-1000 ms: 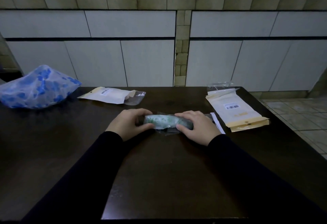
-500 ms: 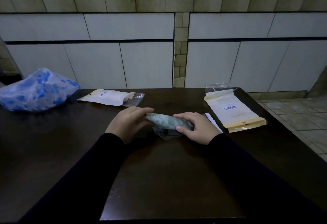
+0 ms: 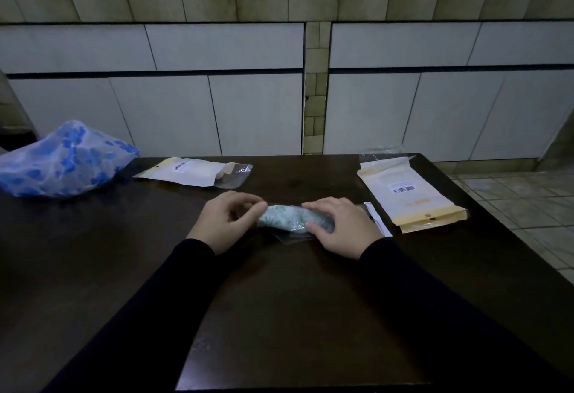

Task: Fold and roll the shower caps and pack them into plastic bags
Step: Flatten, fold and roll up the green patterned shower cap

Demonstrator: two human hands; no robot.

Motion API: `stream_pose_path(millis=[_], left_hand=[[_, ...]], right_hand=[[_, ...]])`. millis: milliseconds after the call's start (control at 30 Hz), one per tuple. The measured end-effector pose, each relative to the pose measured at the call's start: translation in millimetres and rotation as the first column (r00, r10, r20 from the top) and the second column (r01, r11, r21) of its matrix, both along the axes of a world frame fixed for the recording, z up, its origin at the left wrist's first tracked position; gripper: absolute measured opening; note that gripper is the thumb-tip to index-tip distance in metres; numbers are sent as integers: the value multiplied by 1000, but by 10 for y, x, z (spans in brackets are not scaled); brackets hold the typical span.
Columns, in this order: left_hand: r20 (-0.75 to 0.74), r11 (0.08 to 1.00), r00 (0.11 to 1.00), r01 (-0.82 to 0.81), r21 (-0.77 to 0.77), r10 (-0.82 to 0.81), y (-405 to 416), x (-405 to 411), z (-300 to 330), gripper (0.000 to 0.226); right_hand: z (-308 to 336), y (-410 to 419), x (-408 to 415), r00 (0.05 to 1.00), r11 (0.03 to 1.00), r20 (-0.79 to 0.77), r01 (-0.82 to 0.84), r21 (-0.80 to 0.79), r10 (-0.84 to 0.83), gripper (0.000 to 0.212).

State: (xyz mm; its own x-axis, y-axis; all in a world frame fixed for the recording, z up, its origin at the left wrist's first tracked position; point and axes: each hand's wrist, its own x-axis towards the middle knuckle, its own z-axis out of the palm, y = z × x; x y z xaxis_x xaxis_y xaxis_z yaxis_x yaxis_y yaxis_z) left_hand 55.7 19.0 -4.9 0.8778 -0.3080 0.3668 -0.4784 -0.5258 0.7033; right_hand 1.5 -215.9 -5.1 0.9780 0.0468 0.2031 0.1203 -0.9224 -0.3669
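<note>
Right hand fingers grip green rolled cap mid-frame, left hand pinches its end; loosen either and roll likely springs open.

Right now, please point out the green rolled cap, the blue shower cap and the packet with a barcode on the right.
green rolled cap (image 3: 287, 217), head view, middle of the roll between the hands
blue shower cap (image 3: 66, 159), head view, middle of its crumpled top
barcode packet (image 3: 407, 193), head view, its white face, just below the barcode

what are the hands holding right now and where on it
The rolled green shower cap: right hand grips its right end, left hand pinches its left tip.
</note>
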Motion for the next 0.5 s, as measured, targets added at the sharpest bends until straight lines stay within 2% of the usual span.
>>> stream_pose_path(millis=[67, 167, 333, 400, 500], left_hand=[[-59, 990, 989, -133, 54, 136, -45, 9, 24, 21], [-123, 983, 982, -124, 133, 141, -82, -3, 30, 20], [-183, 990, 975, -138, -34, 130, -139, -2, 31, 16], [-244, 987, 966, -113, -117, 81, -181, -10, 27, 22], [-313, 985, 950, -49, -164, -4, -229, -47, 21, 22]], right_hand=[[-2, 52, -7, 999, 998, 26, 30, -57, -29, 49], [5, 113, -20, 998, 991, 31, 57, -118, -53, 51], [-14, 138, -35, 997, 993, 50, 65, -103, -60, 53], [-17, 153, -34, 996, 992, 66, 73, -99, -67, 52], [-10, 162, -33, 996, 993, 64, 70, -91, -64, 53]])
